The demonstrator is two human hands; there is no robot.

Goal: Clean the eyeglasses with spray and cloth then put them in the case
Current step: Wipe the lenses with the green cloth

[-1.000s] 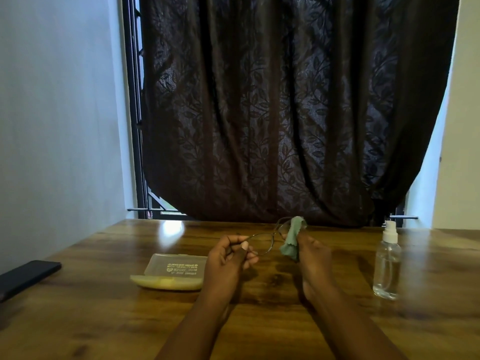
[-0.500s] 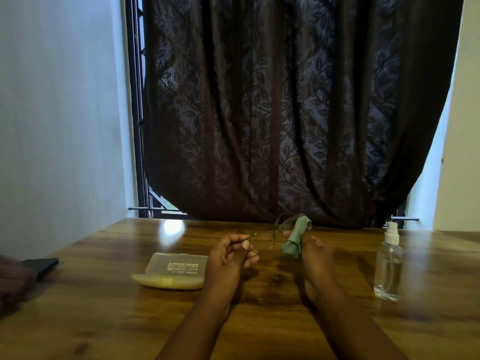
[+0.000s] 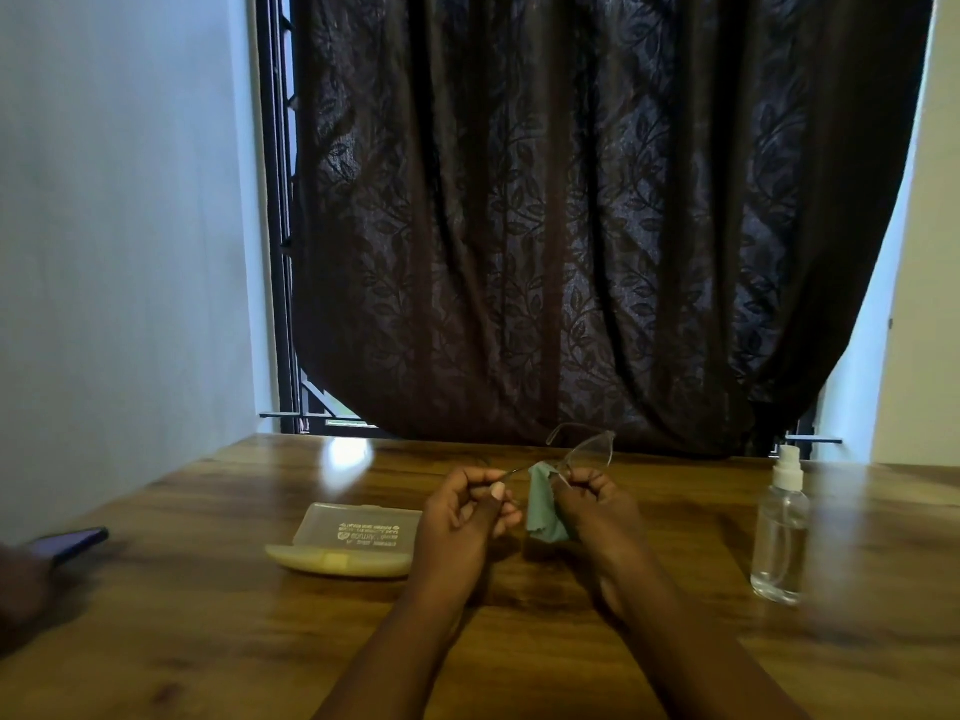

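— Wooden table [image 3: 519,641]: what's on it?
— One translucent yellowish plastic case [image 3: 349,543], shut, left; one clear spray bottle [image 3: 781,532], right; one dark phone [image 3: 70,544], far left.
— The hands?
— Both raised mid-table. The left hand [image 3: 467,517] pinches a temple of the one pair of thin-framed clear eyeglasses [image 3: 584,452]; the right hand [image 3: 597,511] grips the one green cloth [image 3: 543,504] against the frame.

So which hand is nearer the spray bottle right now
Right. The right hand, holding cloth and eyeglasses, is just left of the spray bottle; the left hand is farther left.
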